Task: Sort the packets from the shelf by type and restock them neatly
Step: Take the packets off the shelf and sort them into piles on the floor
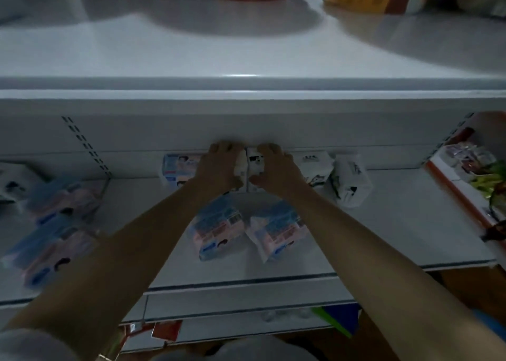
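Head view: left hand (219, 166) & right hand (276, 169) each grip, seemingly, white packets (253, 163) at shelf (397, 224) back.

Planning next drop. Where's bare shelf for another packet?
Bare shelf right of the white packets, up to the orange tray; also the front strip. Crowded at centre: both hands, blue-pink packets.

White shelf (383, 224); blue-and-pink packets (219, 229); white packets with black print (349, 180).
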`<state>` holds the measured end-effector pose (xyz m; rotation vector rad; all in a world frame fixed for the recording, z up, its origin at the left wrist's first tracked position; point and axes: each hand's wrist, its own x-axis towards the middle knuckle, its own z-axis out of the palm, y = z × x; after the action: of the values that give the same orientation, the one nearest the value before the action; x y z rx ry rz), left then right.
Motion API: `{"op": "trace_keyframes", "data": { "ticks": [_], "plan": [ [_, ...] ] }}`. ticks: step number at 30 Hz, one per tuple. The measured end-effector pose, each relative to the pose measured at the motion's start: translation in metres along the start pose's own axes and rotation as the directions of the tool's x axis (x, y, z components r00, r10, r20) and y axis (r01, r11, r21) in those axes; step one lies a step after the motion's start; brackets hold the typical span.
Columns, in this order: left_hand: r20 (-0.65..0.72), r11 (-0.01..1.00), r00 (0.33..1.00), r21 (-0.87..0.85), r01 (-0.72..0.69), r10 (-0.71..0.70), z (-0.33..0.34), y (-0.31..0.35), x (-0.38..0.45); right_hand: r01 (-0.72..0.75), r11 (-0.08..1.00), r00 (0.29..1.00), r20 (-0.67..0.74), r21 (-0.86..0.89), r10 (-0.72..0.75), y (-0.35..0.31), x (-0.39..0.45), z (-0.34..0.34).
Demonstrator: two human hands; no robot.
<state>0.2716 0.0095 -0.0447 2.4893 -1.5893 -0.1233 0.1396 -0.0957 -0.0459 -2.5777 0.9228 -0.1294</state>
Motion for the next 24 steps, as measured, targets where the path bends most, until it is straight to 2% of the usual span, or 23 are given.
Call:
{"op": "trace_keyframes", "data": {
  "ticks": [4,8,10,12,15,18,21,24],
  "plan": [
    [0.023,0.988,0.996,0.130,0.078,-0.081,0.010,0.006,0.003,0.037,0.999,0.998,-0.041,-0.036,-0.038,0.008,0.005,0.008],
    [0.008,0.959,0.995,0.268,0.096,-0.102,0.011,0.015,0.002,0.078,0.990,0.996,-0.040,-0.118,-0.083,0.018,0.013,0.021],
    [-0.001,0.949,0.991,0.288,0.126,-0.132,0.009,0.018,-0.003,0.098,0.991,0.994,-0.046,-0.089,-0.102,0.021,0.012,0.020],
    [-0.030,0.955,0.985,0.243,0.170,-0.167,0.002,0.018,-0.009,0.132,0.990,0.990,-0.041,-0.056,-0.134,0.024,0.011,0.009],
    [-0.112,0.971,0.966,0.029,0.236,-0.232,-0.023,0.018,-0.022,0.175,0.984,0.982,-0.079,0.016,-0.174,0.029,0.011,-0.023],
    [-0.197,0.947,0.927,-0.103,0.305,-0.320,-0.054,0.025,-0.043,0.254,0.956,0.964,-0.124,0.144,-0.237,0.030,0.007,-0.054],
    [-0.292,0.901,0.854,-0.187,0.391,-0.431,-0.073,0.033,-0.073,0.355,0.876,0.935,-0.142,0.328,-0.325,0.024,-0.005,-0.071],
    [-0.349,0.833,0.756,-0.223,0.507,-0.554,-0.085,0.039,-0.113,0.369,0.774,0.926,-0.136,0.514,-0.351,0.009,-0.024,-0.074]
  ]
}}
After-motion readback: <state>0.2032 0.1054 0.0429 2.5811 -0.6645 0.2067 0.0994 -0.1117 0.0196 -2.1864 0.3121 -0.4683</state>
